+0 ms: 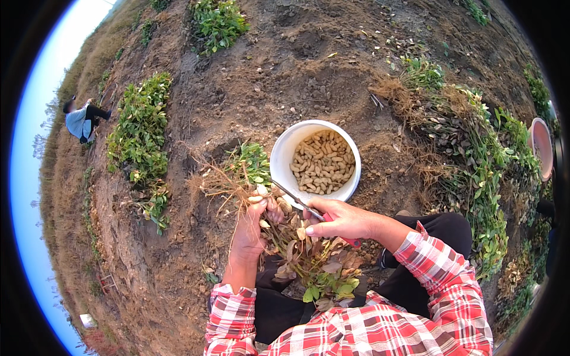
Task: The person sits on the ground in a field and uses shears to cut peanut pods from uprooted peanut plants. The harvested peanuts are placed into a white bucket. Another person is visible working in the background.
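My left hand (251,229) is closed around the base of a peanut plant (331,267), just below its thin tan roots (225,178). Pale peanut pods (258,193) cluster at its fingertips. The plant's browning leaves hang down toward my lap. In my right hand (345,219) is a red-handled cutting tool, shears or scissors (291,194), its dark blades pointing up and left near the pods. Just beyond both hands stands a white plastic bucket (278,162), partly filled with unshelled peanuts (324,162). The blade tips overlap the bucket's lower left edge in view.
Pulled peanut plants (476,155) lie heaped along the right, with a pinkish tub (541,149) behind. Leafy plants (141,129) line the left. A person (80,120) in a light blue top is farther off at the left. Loose brown soil (285,84) stretches ahead.
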### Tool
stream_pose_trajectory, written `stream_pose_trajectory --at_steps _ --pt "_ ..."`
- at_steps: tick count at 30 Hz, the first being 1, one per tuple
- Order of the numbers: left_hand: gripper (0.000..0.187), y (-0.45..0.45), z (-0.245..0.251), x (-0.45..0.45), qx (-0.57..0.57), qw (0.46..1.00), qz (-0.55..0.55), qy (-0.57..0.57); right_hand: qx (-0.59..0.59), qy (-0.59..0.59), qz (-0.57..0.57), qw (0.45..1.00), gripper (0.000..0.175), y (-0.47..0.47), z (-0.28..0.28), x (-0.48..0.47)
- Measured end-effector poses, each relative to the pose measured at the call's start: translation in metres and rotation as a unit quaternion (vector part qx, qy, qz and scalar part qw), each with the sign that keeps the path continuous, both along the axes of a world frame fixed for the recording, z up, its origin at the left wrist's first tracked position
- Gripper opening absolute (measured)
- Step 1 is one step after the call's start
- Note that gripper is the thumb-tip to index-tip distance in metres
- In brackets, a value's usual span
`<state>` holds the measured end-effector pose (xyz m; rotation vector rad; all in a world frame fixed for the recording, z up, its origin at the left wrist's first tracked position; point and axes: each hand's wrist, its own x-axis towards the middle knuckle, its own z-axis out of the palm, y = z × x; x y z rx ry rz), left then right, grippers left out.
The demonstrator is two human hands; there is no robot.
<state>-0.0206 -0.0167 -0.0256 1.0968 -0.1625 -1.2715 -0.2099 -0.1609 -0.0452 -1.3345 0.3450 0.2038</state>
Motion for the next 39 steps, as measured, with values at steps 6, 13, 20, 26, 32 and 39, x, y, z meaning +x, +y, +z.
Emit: stream_pose_trajectory --at_steps 6,13,20,26,32,39 --pt "0.019 -0.007 0.001 -0.005 0.044 0.996 0.048 -0.062 0.029 -0.014 0.061 0.998 0.047 -0.005 0.006 -0.007" --pt "0.019 -0.007 0.002 -0.002 0.045 0.992 0.072 -0.089 0.107 0.04 0.048 0.992 0.044 -0.006 0.015 -0.006" --pt "0.013 -0.009 0.003 -0.011 0.098 0.99 0.031 -0.094 0.142 0.042 0.02 0.989 0.04 0.003 -0.008 -0.003" --pt "0.012 -0.006 -0.001 -0.012 0.092 0.992 -0.004 -0.082 0.16 0.059 -0.028 0.985 0.04 0.004 -0.007 0.004" --pt "0.013 -0.008 -0.003 -0.009 0.107 0.991 0.016 -0.084 -0.004 0.051 -0.01 0.999 0.049 -0.01 -0.012 0.002" --pt "0.013 -0.007 0.006 -0.008 0.1 0.993 0.026 -0.056 -0.173 -0.008 0.066 0.983 0.064 -0.021 0.006 -0.004"
